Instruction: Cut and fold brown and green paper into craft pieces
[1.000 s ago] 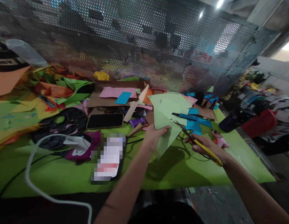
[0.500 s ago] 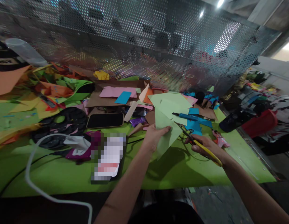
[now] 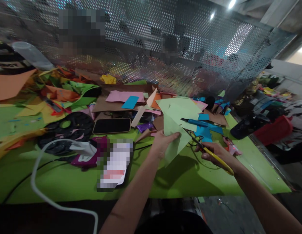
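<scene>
My left hand [image 3: 163,143] pinches a pale green paper piece [image 3: 174,139], holding it upright over the green table cover [image 3: 68,182]. My right hand [image 3: 217,154] grips yellow-handled scissors [image 3: 209,152], whose dark blades point up-left and meet the paper's right edge. More pale green sheets [image 3: 177,109] lie just behind the held piece.
A black phone [image 3: 111,125] lies left of centre, with a white cable [image 3: 43,185], black round holder [image 3: 68,130] and coloured paper scraps [image 3: 58,94] around. A blue cutter [image 3: 194,122] rests on blue paper. A perforated metal screen [image 3: 151,48] closes the back. The table's right edge drops off.
The view shifted slightly. The scissor blades have moved a little closer into the paper's right edge; both hands otherwise hold the same positions.
</scene>
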### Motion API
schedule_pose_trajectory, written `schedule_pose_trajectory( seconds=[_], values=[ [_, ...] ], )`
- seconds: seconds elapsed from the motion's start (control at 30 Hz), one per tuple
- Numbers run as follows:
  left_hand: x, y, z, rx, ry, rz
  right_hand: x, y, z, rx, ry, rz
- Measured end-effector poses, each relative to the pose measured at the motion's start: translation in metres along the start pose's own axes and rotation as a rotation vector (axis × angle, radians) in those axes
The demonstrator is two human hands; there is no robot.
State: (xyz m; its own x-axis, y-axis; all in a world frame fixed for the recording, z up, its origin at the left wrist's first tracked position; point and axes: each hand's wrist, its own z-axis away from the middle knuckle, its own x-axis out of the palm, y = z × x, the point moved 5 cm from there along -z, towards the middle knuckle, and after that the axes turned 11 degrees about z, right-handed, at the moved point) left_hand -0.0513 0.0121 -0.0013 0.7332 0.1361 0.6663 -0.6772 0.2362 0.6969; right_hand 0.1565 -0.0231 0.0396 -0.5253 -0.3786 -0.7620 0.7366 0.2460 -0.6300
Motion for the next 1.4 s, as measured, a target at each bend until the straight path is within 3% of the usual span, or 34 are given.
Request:
schedule_pose_trajectory(
  seconds=[0.2, 0.87, 1.17, 1.4],
  values=[
    [-0.002, -0.001, -0.002, 0.030, 0.006, -0.077, 0.001, 0.002, -0.001, 0.019, 0.002, -0.018],
    [-0.003, -0.005, -0.006, 0.020, 0.018, -0.029, 0.006, 0.018, -0.005, 0.033, 0.036, -0.017],
    [-0.006, -0.008, -0.007, 0.034, -0.009, -0.052, 0.001, -0.004, 0.005, -0.104, 0.012, 0.156],
    [-0.006, -0.015, -0.008, 0.011, -0.062, -0.065, 0.004, -0.012, 0.003, -0.096, 0.013, 0.241]
  ],
)
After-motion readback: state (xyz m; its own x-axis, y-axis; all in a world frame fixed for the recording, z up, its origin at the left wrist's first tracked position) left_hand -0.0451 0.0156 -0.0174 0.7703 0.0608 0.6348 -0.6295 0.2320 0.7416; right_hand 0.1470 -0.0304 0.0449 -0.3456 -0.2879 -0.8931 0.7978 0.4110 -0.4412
